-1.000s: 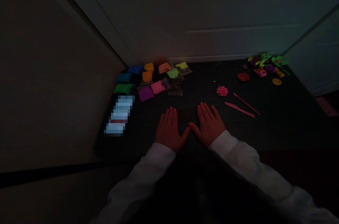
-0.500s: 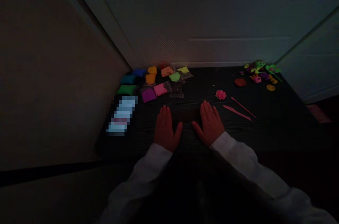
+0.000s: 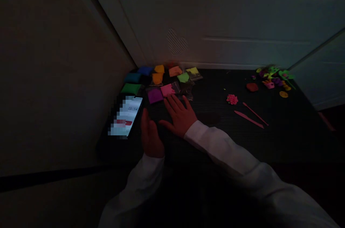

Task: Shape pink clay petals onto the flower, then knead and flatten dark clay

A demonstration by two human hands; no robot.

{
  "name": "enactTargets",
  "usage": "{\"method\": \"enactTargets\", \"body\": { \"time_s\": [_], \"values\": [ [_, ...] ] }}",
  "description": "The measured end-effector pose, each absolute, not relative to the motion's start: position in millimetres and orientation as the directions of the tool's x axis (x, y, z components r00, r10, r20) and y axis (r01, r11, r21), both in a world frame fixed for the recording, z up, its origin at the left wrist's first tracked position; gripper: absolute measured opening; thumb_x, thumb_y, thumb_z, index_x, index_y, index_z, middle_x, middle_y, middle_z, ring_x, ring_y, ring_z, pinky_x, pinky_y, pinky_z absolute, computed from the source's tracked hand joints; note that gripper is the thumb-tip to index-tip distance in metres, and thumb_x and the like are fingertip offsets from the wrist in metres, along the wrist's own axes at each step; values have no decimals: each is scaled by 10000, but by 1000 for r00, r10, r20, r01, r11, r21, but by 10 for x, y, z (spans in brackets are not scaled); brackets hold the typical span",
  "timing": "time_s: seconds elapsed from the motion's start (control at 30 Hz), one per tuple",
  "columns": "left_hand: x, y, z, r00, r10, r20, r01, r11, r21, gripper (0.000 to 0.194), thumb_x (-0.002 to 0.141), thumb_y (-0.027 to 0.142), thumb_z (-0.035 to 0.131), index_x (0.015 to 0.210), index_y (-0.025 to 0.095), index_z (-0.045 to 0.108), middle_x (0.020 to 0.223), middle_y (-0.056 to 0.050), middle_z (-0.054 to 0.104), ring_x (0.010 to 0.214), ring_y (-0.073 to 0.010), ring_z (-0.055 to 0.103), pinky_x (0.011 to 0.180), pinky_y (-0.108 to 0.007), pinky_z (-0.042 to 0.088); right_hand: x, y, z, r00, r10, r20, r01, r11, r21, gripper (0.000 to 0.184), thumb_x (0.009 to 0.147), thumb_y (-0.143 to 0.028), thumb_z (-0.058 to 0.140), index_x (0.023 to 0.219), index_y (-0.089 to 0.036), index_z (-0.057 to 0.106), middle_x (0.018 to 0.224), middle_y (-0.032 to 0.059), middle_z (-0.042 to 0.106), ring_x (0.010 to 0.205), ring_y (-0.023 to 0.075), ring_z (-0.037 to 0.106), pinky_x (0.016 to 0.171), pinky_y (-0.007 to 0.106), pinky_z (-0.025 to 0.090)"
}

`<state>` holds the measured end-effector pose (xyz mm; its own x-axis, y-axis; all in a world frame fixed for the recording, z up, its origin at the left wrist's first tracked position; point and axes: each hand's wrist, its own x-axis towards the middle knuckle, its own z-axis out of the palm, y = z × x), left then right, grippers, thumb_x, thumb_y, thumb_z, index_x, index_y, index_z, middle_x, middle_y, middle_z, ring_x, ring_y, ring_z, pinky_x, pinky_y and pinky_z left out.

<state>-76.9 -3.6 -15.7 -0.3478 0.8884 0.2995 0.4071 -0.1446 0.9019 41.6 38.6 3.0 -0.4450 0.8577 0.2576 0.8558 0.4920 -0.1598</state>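
Observation:
My left hand (image 3: 151, 136) is held edge-on beside a lit phone (image 3: 130, 115), fingers stretched out and nothing seen in them. Close to its right, my right hand (image 3: 181, 116) is palm down with fingers spread, holding nothing. Its fingertips reach the lower edge of a pink clay packet (image 3: 168, 89); whether they touch it I cannot tell. A purple clay packet (image 3: 155, 95) lies just beyond both hands. To the right of the right hand are a pink clay flower (image 3: 232, 99) and two pink modelling tools (image 3: 249, 119) (image 3: 255, 114).
More clay packets, among them a green one (image 3: 131, 89) and a yellow one (image 3: 193, 72), lie along the back left of the dark table (image 3: 215, 142). A red lump (image 3: 252, 87) and colourful clay pieces (image 3: 275, 75) sit at the back right. A pale panelled surface (image 3: 229, 16) rises behind.
My right hand has moved left across the table toward the pink packet. My left hand has shifted left toward the phone and turned onto its edge. The view has shifted slightly.

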Motion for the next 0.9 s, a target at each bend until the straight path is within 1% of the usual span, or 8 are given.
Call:
{"method": "enactTargets", "body": {
  "time_s": [0.13, 0.23, 0.37, 0.5, 0.57, 0.67, 0.73, 0.9],
  "values": [
    [-745, -70, -115, -346, 887, 306, 412, -149, 899, 418, 883, 325, 232, 1279, 199, 280, 1348, -64, 309, 1233, -154, 289, 1022, -324, 281, 315, 372, -59, -463, 860, 214, 845, 501, -187, 659, 806, -577, 224, 1308, -152, 244, 1391, 83, 193, 1277, 212, 110, 1026, 457, 14],
    [-738, -77, -101, -341, 886, 316, 426, -154, 891, 412, 878, 326, 256, 1265, 194, 310, 1337, -64, 330, 1229, -162, 296, 1027, -332, 271, 322, 376, -77, -466, 861, 203, 844, 502, -189, 653, 801, -585, 226, 1304, -170, 253, 1390, 77, 199, 1274, 215, 122, 1022, 466, 16],
    [-738, -70, -95, -348, 896, 275, 352, -147, 924, 422, 873, 325, 282, 1266, 175, 313, 1336, -78, 331, 1223, -172, 308, 1024, -333, 275, 341, 393, 9, -470, 856, 216, 841, 509, -184, 713, 780, -620, 207, 1313, -148, 228, 1377, 82, 234, 1267, 211, 153, 1025, 451, 46],
    [-740, -75, -66, -344, 891, 297, 365, -164, 916, 412, 871, 314, 299, 1248, 155, 346, 1318, -83, 360, 1212, -160, 323, 1022, -310, 276, 417, 396, 114, -360, 885, 297, 880, 428, -208, 739, 779, -620, 197, 1333, -133, 159, 1396, 104, 160, 1282, 209, 89, 1022, 458, 10],
    [-740, -82, -53, -335, 891, 306, 394, -163, 904, 406, 871, 316, 295, 1238, 155, 360, 1312, -81, 371, 1207, -161, 329, 1022, -314, 272, 475, 396, 103, -303, 900, 312, 902, 377, -212, 721, 779, -616, 221, 1331, -154, 176, 1402, 93, 143, 1283, 217, 76, 1017, 470, -17],
    [-731, -85, -50, -326, 894, 306, 418, -154, 895, 407, 870, 323, 292, 1242, 168, 354, 1316, -75, 366, 1206, -169, 331, 1018, -328, 279, 544, 391, 5, -293, 922, 252, 916, 346, -203, 701, 780, -609, 248, 1318, -161, 222, 1396, 96, 165, 1276, 241, 98, 1007, 491, -31],
    [-719, -81, -53, -331, 888, 318, 435, -155, 887, 404, 870, 317, 293, 1243, 173, 351, 1316, -68, 366, 1207, -167, 330, 1017, -322, 278, 560, 384, -69, -312, 924, 221, 914, 356, -195, 701, 779, -613, 246, 1317, -163, 227, 1394, 102, 171, 1274, 244, 103, 1004, 495, -32],
    [-714, -59, -77, -342, 870, 355, 447, -182, 876, 407, 862, 321, 317, 1234, 165, 367, 1303, -73, 383, 1198, -169, 341, 1013, -319, 279, 521, 399, -129, -310, 927, 209, 917, 350, -193, 697, 777, -620, 228, 1321, -184, 209, 1397, 105, 155, 1278, 235, 94, 999, 500, -36]
  ]
}}
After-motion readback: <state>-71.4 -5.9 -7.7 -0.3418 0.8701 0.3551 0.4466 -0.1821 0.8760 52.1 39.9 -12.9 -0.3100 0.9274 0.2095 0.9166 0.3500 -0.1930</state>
